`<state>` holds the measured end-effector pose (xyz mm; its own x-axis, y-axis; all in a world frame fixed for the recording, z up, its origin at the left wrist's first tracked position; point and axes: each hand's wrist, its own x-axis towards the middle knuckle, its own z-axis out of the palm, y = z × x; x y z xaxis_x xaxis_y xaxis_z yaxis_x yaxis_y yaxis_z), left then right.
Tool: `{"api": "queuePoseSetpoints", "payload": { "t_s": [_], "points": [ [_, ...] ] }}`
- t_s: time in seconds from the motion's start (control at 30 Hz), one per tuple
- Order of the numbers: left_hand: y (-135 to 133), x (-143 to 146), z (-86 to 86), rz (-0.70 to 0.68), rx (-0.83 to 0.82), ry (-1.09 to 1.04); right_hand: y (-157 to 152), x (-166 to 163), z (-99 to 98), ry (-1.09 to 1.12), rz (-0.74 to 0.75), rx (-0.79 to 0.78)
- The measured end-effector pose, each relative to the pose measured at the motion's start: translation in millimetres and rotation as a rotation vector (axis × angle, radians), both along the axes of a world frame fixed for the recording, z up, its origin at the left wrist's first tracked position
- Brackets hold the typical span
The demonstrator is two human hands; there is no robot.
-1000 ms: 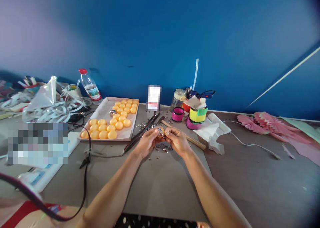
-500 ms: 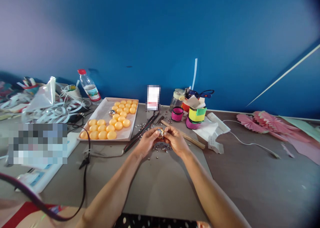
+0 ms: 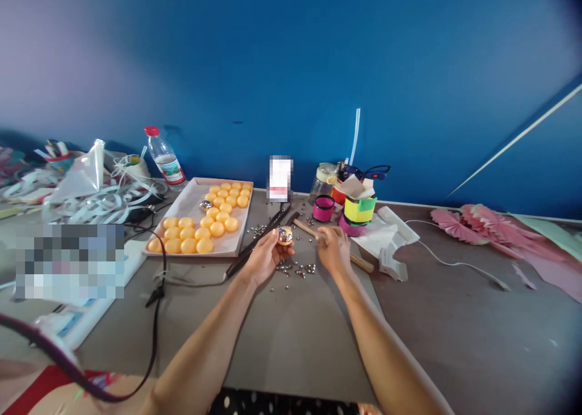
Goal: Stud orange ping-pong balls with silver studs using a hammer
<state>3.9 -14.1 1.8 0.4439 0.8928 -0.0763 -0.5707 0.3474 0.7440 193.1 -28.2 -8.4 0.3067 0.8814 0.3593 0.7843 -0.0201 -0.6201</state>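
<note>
My left hand holds an orange ball whose top is partly covered with shiny silver studs. Its fingers are wrapped round the ball's near side. Apart from it, to the right, my right hand lies over the wooden handle of a hammer, fingers curled together; what is in them, if anything, is hidden. Loose silver studs lie on the table between and below the hands. Left of them, a shallow white tray bears rows of plain orange balls and one silver-studded ball.
A black soldering-iron-like tool with a cord lies beside the tray. Behind stand a glass jar, a magenta ring-shaped container and a yellow container. A plastic bottle leans at back left. Pink folded paper lies right.
My right hand has left the ball and moved right, over the hammer's handle. The ball stays in my left hand, which has shifted slightly left.
</note>
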Motion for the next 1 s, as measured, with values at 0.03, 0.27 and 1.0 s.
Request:
{"api": "queuePoseSetpoints", "payload": {
  "t_s": [0.03, 0.27, 1.0],
  "points": [
    [0, 0, 0.7, 0.01, 0.005, -0.01, -1, 1, -1.4, -0.12, -0.034, -0.066],
    [-3, 2, 6.5, 0.036, -0.009, -0.003, 0, 4, -6.3, -0.39, -0.104, -0.312],
    [7, -7, 4.2, 0.081, -0.121, -0.117, -5, -3, 7.6, -0.229, 0.027, 0.334]
  ]
}}
